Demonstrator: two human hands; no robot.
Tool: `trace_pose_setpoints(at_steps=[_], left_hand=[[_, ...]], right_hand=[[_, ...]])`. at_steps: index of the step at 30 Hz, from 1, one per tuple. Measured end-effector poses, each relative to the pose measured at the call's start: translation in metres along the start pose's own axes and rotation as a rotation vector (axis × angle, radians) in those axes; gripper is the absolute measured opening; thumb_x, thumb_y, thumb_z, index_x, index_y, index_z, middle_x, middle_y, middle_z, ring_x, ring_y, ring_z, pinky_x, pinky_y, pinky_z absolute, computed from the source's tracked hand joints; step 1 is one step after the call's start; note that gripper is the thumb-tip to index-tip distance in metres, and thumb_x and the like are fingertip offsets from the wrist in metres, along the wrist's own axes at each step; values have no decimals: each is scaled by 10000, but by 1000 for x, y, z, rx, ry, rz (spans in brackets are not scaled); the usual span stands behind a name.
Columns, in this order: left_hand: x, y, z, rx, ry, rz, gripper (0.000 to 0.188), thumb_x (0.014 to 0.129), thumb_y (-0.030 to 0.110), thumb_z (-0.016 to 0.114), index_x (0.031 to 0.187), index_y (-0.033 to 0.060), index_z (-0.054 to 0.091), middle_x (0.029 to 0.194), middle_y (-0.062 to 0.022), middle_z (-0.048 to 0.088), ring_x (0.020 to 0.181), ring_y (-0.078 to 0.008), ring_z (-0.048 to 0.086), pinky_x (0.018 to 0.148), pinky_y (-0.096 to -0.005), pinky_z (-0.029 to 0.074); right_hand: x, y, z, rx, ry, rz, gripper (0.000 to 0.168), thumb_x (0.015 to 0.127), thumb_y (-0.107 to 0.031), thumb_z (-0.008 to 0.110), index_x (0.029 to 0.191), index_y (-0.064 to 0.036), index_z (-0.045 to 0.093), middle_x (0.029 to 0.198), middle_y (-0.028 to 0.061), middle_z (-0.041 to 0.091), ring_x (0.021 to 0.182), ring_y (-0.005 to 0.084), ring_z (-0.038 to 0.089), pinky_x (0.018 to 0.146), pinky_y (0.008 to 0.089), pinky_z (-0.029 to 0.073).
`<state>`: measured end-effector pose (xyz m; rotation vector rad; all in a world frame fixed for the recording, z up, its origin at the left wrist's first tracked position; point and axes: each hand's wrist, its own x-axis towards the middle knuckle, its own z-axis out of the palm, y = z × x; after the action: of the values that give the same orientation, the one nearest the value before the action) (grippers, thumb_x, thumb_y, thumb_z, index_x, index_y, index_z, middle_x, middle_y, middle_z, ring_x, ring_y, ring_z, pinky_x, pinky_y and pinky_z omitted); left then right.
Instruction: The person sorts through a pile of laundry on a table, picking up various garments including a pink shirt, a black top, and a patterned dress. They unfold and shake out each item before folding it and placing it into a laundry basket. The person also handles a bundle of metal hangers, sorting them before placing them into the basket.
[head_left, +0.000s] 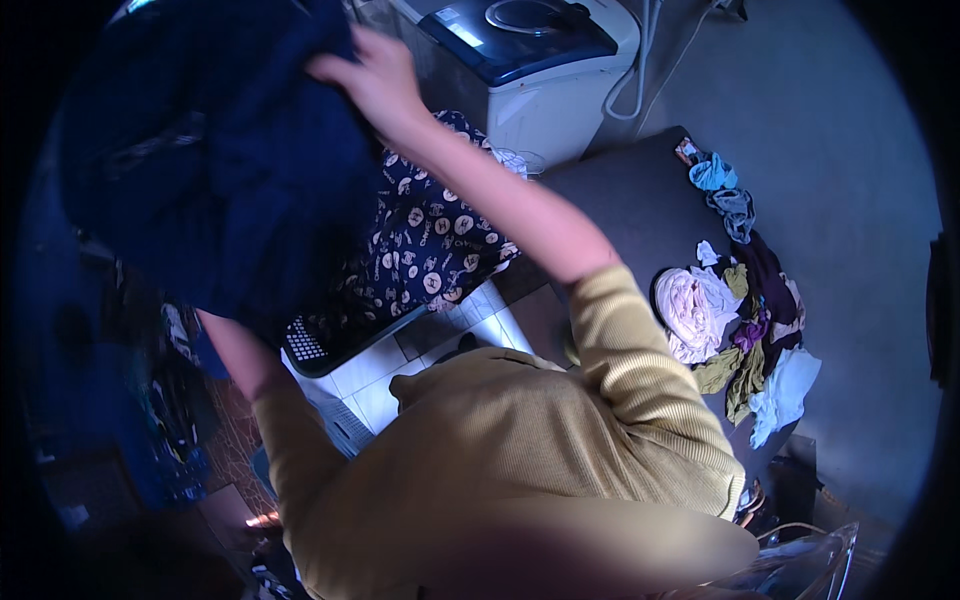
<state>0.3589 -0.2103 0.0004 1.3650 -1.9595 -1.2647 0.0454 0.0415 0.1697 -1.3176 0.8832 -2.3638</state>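
Observation:
A large dark navy garment (225, 157) is spread in the air at the upper left. At its right edge, my right hand (382, 79) grips the cloth between thumb and fingers, slightly blurred. My left forearm (236, 352) reaches up behind the lower part of this garment, and the cloth hides my left hand. Below and right of the garment lies a navy cloth with a pale round print (431, 232), heaped over a dark plastic basket (306, 341) with a perforated side. Part of that basket is covered by dark cloth.
A top-loading washing machine (540, 97) with a dark lid stands ahead. To the right, a dark padded surface (615, 195) against the wall bears a pink cloth bundle (694, 307), a pale blue cloth (787, 390) and several small fabric pieces. A hose (637, 75) hangs beside the machine.

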Motion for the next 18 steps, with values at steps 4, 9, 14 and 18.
trace_pose_setpoints(at_steps=[4,9,14,18], left_hand=[[71,-96,84,312,-301,-192,522,909,387,274,1225,-10,398,1236,-212,423,1172,-329,376,972,-366,323],[85,-235,159,421,-576,43,486,920,320,230,1244,-6,390,1311,-198,348,1244,-324,278,996,-387,270],[58,-188,252,643,242,39,370,849,215,424,1127,-23,474,1071,-147,483,952,-224,427,834,-325,379],[-33,43,312,-152,-92,571,300,820,119,520,1067,-49,491,923,-129,549,799,-184,526,763,-283,432]], right_hand=[[-95,65,-104,-173,282,345,265,740,-33,595,997,30,575,886,62,622,765,95,553,710,231,441],[-214,182,-234,-614,579,658,268,733,-51,605,992,11,576,878,94,627,757,125,579,703,251,456],[-245,134,-288,-729,688,794,164,760,-123,594,891,-24,598,739,68,583,669,137,551,608,284,467],[-274,45,-311,-822,868,685,147,778,-111,563,873,-4,599,772,94,578,657,136,554,574,273,464]])
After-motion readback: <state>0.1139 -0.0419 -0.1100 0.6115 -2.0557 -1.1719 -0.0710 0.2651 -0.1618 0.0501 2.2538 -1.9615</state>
